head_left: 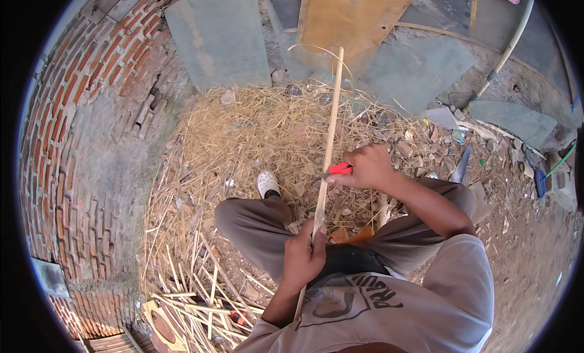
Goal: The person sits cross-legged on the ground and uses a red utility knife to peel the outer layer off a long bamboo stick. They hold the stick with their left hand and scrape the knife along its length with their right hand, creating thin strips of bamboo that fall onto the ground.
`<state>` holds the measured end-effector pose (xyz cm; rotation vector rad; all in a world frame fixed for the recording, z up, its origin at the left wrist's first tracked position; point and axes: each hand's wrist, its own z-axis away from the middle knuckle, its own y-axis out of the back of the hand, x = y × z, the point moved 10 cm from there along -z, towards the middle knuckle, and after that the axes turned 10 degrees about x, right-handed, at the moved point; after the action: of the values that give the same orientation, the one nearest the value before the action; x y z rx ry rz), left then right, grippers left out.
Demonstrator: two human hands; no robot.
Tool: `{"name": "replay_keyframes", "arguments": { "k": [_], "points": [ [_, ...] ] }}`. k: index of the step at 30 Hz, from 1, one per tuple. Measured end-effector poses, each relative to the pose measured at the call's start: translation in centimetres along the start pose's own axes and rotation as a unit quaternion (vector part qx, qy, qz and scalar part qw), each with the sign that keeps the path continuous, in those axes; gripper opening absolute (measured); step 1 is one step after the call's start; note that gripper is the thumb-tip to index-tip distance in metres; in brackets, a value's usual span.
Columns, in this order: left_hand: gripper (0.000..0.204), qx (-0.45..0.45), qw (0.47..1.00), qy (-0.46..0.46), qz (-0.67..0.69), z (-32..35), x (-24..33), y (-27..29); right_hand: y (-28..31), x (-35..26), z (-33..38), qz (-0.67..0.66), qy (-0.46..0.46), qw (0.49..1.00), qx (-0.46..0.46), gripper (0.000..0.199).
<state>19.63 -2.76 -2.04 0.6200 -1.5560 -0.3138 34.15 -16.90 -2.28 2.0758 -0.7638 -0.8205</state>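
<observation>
A long pale strip of split bamboo or wood stands out in front of me, its lower end running down past my lap. Around its lower part my left hand is closed. My right hand grips a red-handled knife, whose blade rests against the strip's middle. From the strip's far tip a thin curled shaving arcs outward. My folded knees lie on both sides of the strip.
Straw-like shavings cover the ground ahead. Cut strips are heaped at lower left. A brick wall rises on the left. Grey panels and a brown board lean at the back, with a pale pipe at right.
</observation>
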Motion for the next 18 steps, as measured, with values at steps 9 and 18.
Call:
{"name": "replay_keyframes", "arguments": {
  "k": [9,18],
  "points": [
    [0.013,-0.038,0.999,-0.002,-0.024,1.2,1.3,0.2,1.3,5.5,-2.8,0.060,-0.095,0.993,0.037,0.073],
    [0.021,-0.145,0.987,0.054,0.035,6.4,-0.4,-0.8,1.8,19.0,-1.8,0.088,-0.282,0.955,0.015,0.082]
  ]
}}
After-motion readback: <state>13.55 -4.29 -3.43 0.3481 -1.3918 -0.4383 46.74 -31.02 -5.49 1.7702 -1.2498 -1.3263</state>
